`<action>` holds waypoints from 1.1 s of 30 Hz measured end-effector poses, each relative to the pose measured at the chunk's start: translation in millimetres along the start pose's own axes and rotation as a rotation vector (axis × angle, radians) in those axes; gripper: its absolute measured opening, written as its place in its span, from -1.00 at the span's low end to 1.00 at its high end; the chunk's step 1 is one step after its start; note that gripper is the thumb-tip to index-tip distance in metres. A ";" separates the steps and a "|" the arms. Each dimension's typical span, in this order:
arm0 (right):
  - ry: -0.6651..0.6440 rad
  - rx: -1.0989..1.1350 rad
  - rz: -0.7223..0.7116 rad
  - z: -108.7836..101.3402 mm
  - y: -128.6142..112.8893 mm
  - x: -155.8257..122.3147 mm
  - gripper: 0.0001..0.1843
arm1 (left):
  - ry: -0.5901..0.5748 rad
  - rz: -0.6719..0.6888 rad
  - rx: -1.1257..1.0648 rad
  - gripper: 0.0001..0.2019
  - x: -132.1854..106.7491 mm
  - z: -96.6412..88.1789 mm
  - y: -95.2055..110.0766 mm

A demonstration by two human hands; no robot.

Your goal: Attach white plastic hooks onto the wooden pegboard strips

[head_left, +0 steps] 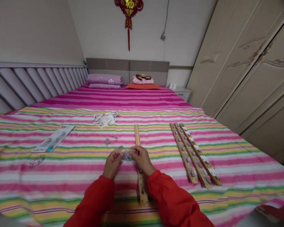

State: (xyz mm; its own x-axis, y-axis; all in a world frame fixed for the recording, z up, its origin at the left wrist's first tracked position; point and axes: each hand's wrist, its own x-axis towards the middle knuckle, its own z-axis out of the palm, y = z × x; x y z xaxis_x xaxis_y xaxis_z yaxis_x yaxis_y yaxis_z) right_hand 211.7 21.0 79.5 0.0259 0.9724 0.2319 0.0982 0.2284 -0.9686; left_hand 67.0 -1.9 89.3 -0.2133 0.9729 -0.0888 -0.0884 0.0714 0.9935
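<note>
Between my two hands is a small clear adhesive hook (126, 155) with a bit of metal on it. My left hand (113, 163) is closed in a pinch at its left side, and my right hand (142, 157) pinches its right side. A narrow wooden strip (137, 135) with holes runs lengthwise beneath my right hand, which hides its middle; a metal hook shows near its close end. Just beyond my left hand lie a small clear square (107, 141) and a small metal piece (115, 137).
Three wooden strips (194, 148) fitted with metal and white hooks lie to the right. A flat package (54, 138) and thin wire-like loops (37, 161) rest at left. Farther back is a pile of clear and white packets (106, 119). Everything lies on a striped bedsheet (85, 189).
</note>
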 end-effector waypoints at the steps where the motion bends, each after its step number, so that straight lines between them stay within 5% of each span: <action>1: -0.009 -0.026 -0.021 0.9 0.8 1.3 -0.88 | -0.010 0.010 0.006 -0.52 -1.0 1.7 -0.1; 7: -0.043 -0.147 -0.163 0.6 -2.4 -4.3 -0.89 | 0.022 0.008 0.007 -0.70 -1.1 6.6 3.4; 12: -0.061 -0.139 -0.248 -2.8 -6.0 -12.8 -0.85 | 0.106 -0.234 -0.110 -0.77 2.9 6.1 5.3; 16: 0.021 -0.009 -0.111 -7.3 -5.3 -17.4 -0.90 | 0.184 -0.281 -0.196 -0.74 8.7 0.1 1.2; 21: 0.071 0.403 0.262 -19.1 -2.7 -24.1 -0.82 | 0.207 -0.096 -0.010 -0.71 17.9 -14.2 -11.1; 26: 0.047 0.590 0.356 -30.3 -7.8 -32.5 -0.78 | 0.299 0.348 0.303 -0.73 9.5 -12.8 -7.5; 28: 0.039 0.646 0.391 -32.1 -11.1 -34.7 -0.78 | 0.217 0.371 0.300 -0.69 0.1 -6.0 -2.1; 33: -0.006 0.772 0.463 -31.3 -19.6 -36.4 -0.76 | -0.202 0.228 0.102 -0.57 -21.2 13.9 5.4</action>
State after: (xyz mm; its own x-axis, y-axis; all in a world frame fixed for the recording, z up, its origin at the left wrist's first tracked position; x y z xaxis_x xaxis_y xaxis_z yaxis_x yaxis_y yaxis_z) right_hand 240.0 -20.4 92.9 -0.1085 0.9749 -0.1946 -0.6165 -0.2196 -0.7561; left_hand 84.5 -19.1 97.5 -0.0176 0.9896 0.1425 0.0391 -0.1417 0.9891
